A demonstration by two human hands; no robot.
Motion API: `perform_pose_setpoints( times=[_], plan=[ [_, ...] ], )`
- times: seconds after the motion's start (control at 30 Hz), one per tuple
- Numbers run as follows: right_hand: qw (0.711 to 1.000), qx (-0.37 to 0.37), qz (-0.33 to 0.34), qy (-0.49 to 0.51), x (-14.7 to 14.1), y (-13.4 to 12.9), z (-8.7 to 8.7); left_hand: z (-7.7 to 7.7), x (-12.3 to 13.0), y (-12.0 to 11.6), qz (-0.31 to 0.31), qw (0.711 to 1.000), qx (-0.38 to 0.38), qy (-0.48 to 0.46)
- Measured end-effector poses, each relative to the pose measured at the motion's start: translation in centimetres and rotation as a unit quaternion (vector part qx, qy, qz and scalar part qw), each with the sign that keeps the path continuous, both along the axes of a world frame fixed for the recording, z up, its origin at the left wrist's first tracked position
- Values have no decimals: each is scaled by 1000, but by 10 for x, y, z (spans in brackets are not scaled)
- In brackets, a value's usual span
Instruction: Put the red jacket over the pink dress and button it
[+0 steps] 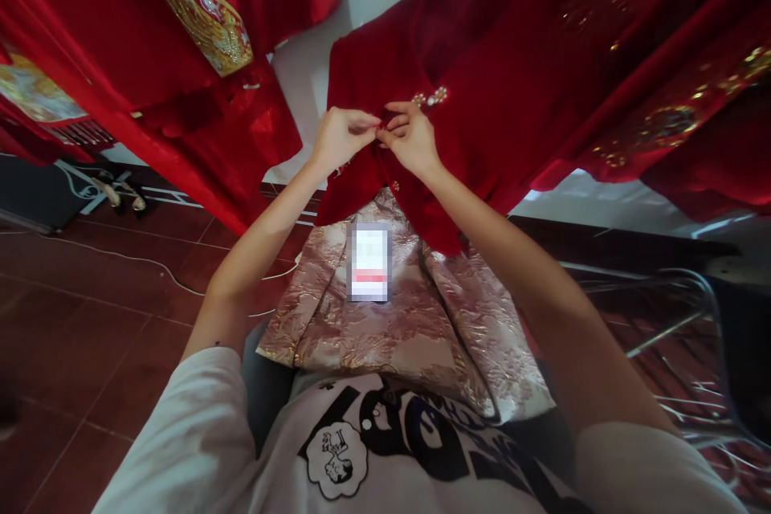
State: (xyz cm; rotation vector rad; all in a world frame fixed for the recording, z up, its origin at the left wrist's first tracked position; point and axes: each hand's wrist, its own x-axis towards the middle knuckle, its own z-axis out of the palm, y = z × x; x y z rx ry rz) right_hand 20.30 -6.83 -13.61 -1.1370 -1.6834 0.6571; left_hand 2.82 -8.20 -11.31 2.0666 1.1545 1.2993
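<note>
A dark red jacket with a beaded ornament near its neckline hangs in front of me, its front parting toward the hem. My left hand pinches at the jacket's front opening, thumb and forefinger together. Right beside it, fingertips almost touching, my right hand pinches the same spot with its fingers bent. Whatever small part lies between the fingertips is too small to make out. Below the hands, a small beaded flower sits on the jacket's front edge.
Across my lap lies pinkish-gold brocade cloth, with a lit phone on it. Red embroidered garments hang left, and sequined ones right. A metal-framed chair stands at right. A white cable runs over the tiled floor.
</note>
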Motion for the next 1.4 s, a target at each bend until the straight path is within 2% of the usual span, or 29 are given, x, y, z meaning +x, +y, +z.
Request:
perform_pose_setpoints(
  times=[0.13,0.5,0.63,0.8,1.17,1.3,1.4],
  plan=[
    [1000,9,6,-25,1,-4,1,2,-3,1,-1,1000,5,10],
    [998,48,14,-32,4,-8,-5,11,-5,5,-18,999,-42,9],
    [998,49,2,-26,4,-8,-7,13,-6,13,-44,998,-44,0],
    [994,79,-16,-77,3,-11,-8,17,-10,28,-75,994,-61,56],
    [989,116,-2,-96,3,-4,-19,8,-7,27,-57,997,-34,40],
    [989,109,-11,-96,3,-5,-18,7,-8,37,-67,993,-79,51],
    [990,101,-23,-99,3,-6,-18,12,-11,44,-86,989,-97,77]
  ],
)
